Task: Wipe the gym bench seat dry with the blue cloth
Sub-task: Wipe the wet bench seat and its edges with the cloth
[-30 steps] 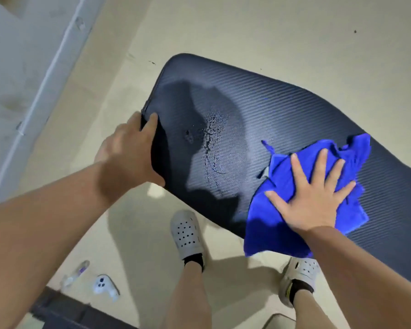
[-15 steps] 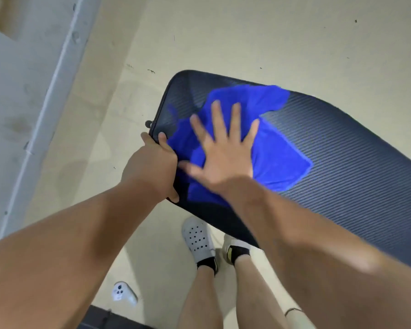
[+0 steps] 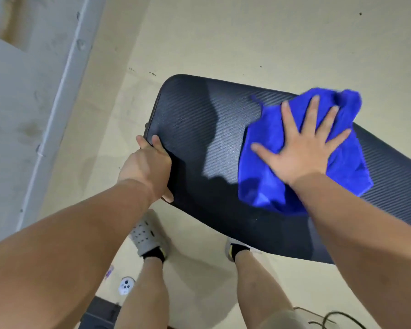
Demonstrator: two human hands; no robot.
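Left hand grip clamped on rounded end of the gym bench seat, dark ribbed vinyl surface. Right hand flat, fingers spread, pressing the crumpled fuzzy blue cloth onto the seat's middle.

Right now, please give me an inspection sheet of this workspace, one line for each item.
Surface: dark ribbed bench seat; no droplets clearly visible.
Job's things: blue cloth lies bunched on the seat.
Clutter: small white device on the floor.
Hands: left hand grips the seat's end; right hand presses flat on the cloth.
Cables: dark cable at the bottom right.
Surroundings: pale wall at left.
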